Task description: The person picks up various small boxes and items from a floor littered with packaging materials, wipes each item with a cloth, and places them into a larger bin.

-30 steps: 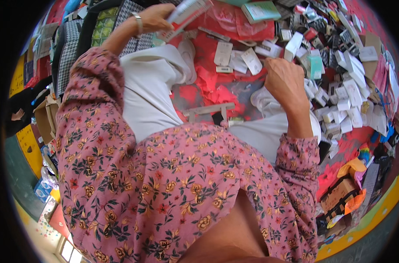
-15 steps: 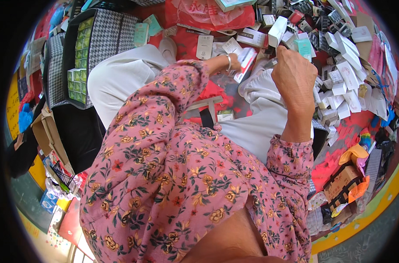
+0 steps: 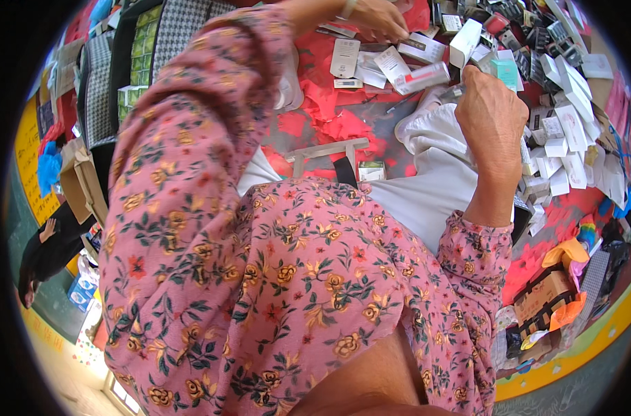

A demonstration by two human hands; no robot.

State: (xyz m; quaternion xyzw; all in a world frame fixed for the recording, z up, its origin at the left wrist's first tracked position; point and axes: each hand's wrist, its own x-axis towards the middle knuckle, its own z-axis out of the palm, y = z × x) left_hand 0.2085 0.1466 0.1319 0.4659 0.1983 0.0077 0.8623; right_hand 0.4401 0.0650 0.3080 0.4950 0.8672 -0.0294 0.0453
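My left hand reaches to the far middle, its loosely stretched fingers beside the end of a white box, nothing seen in its grasp. Whether it touches that box I cannot tell. My right hand is curled closed above my right leg; a small greyish piece shows by its fingertips, but what the fingers hold is hidden. Between the hands lie another white box, a white printed card and a flat pale package. An upright white box stands just beyond my right hand.
Heaped white cartons and dark small packs spread at the right. Houndstooth cases, one with green packs, stand at the left. A small box lies between my legs. A person in dark clothes is at far left.
My left hand has moved farther out and no longer holds the white box with coloured print; a similar box now lies among the others. My right hand stays closed in nearly the same place.
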